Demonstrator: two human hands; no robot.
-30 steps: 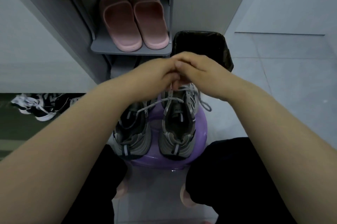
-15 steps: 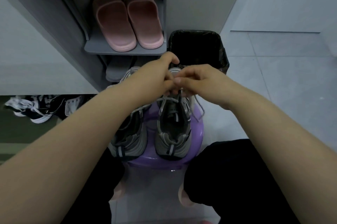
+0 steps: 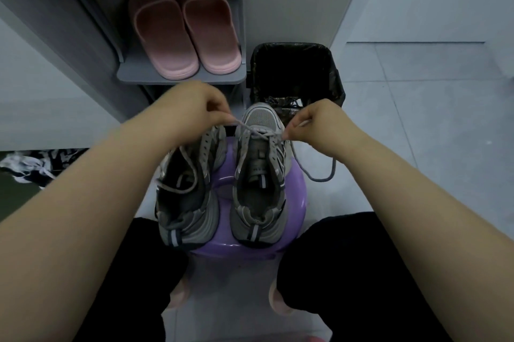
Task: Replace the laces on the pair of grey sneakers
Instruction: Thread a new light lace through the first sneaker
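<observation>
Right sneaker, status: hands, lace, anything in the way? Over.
Hands: left hand, right hand each pinch the grey lace. It crosses the right sneaker near its toe. Nearby: left sneaker close alongside, bin behind.

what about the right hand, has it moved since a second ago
Yes. The right hand moved right, from over the toe of the right sneaker to beside it, pulling the lace away from the left hand.

Seated person, worn items only: left hand (image 3: 194,109) and right hand (image 3: 322,121) bare, forearms (image 3: 83,202) uncovered to the frame edge, black trousers (image 3: 361,272) on both legs, pink footwear (image 3: 279,301) partly seen beneath.
</observation>
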